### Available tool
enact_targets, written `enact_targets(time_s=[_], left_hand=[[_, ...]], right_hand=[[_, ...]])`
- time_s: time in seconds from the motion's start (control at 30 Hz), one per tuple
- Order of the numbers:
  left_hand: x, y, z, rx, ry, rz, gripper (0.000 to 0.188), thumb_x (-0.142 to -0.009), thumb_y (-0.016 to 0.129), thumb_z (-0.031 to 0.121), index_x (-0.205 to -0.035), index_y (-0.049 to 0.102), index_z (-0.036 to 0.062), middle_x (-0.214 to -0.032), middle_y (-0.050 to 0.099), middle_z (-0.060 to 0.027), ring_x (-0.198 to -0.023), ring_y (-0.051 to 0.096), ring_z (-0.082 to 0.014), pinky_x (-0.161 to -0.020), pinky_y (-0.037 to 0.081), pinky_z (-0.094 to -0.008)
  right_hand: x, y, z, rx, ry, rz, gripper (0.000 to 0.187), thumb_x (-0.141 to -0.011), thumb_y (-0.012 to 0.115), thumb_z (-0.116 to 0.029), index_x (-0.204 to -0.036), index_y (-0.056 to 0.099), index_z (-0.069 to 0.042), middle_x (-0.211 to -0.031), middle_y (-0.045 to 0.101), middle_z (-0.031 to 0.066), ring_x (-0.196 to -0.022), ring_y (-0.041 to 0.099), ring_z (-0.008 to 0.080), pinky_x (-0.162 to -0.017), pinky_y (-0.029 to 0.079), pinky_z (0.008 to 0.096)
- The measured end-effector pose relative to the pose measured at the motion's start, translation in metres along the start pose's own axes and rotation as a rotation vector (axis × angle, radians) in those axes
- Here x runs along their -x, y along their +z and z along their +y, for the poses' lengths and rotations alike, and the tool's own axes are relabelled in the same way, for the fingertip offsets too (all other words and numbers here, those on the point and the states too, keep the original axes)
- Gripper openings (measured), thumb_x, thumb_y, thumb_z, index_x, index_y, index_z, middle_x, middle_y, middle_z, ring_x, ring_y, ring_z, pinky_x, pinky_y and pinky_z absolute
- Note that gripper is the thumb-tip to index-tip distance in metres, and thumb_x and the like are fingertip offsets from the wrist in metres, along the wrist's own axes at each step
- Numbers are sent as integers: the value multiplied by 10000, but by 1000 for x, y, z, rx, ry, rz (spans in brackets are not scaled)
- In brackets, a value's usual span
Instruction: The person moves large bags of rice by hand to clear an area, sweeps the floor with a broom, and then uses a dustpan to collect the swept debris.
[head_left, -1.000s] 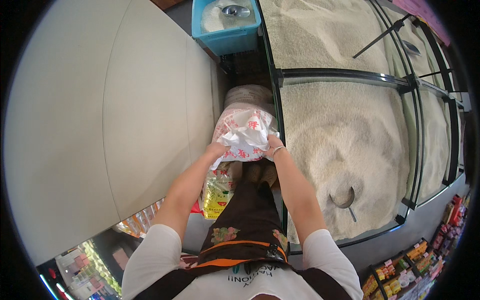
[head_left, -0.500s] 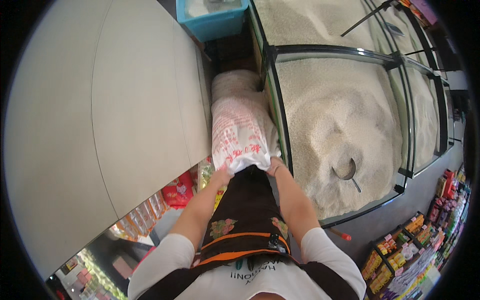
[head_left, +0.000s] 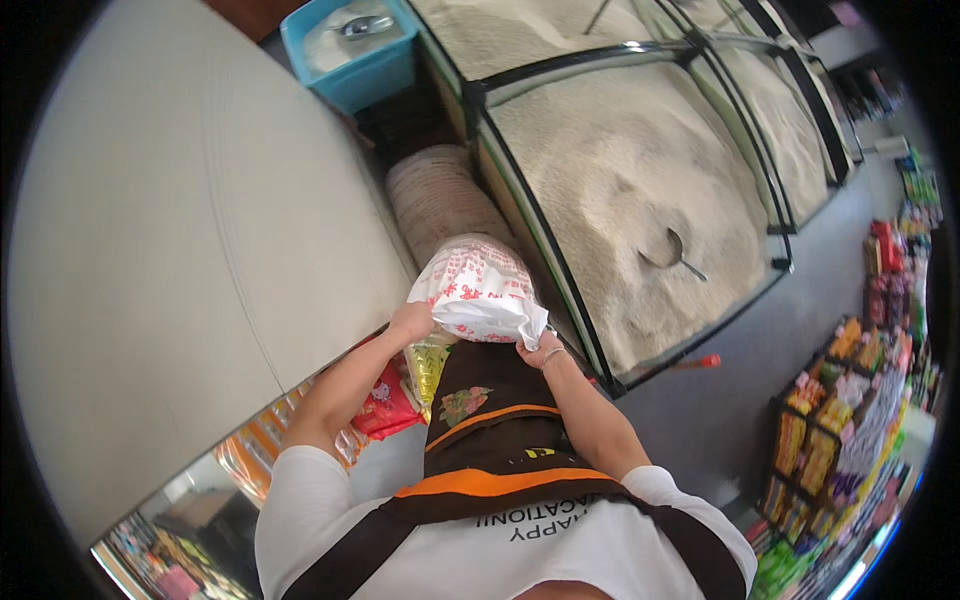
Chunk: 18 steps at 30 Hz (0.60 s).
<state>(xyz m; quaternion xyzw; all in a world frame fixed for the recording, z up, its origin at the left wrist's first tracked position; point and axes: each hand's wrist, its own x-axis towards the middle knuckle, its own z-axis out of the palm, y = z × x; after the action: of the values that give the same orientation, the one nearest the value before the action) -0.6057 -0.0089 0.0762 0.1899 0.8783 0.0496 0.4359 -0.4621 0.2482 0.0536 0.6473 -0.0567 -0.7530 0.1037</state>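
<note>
A full white sack with red print point(head_left: 478, 283) is in front of my body, its near end folded and crumpled. My left hand point(head_left: 413, 320) is closed on the sack's left side. My right hand point(head_left: 542, 349) grips its right near corner, where the white material bunches up. Behind this sack lies a second full sack point(head_left: 440, 195), pale with faint reddish print, in the narrow gap. What lies under the front sack is hidden.
On the left stands a broad pale counter point(head_left: 270, 230). Rice bins point(head_left: 545, 215) with black edges line the right, one holding a metal scoop point(head_left: 671, 250). A blue tub point(head_left: 365, 80) sits at the far end. Yellow packages point(head_left: 428, 375) and red packages point(head_left: 390, 402) are low at left.
The front sack has tipped up and looks shorter, exposing more of the sack behind it. Both hands still hold it. My view has turned, so counter and bins appear tilted.
</note>
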Motion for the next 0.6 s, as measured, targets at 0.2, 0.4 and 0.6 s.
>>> enact_targets(time_s=[0.2,0.4,0.6], left_hand=[[10,-18,76,-4,178,31,253,-739,501,130,-912,629,-1,-935,621,-210,-889,600,-351,-755,485,-423],[-29,39,83,-68,104,46,243,-708,554,141,-888,640,1,-901,627,-217,-874,612,-334,-751,489,-409],[-21,125,117,-152,42,70,259,-730,507,138,-910,634,2,-948,619,-218,-897,603,-352,-766,486,-419]], right_hand=[[-11,-79,-3,-259,-130,-86,204,-928,407,-209,-980,600,-168,-891,634,-20,-770,590,172,-541,449,298],[-73,-119,-30,-291,-94,-163,213,-915,400,-179,-975,603,-164,-891,632,-8,-750,584,184,-548,441,299],[-154,-221,-54,-352,33,-257,264,-925,354,-295,-1035,573,-197,-999,601,0,-859,541,201,-605,446,346]])
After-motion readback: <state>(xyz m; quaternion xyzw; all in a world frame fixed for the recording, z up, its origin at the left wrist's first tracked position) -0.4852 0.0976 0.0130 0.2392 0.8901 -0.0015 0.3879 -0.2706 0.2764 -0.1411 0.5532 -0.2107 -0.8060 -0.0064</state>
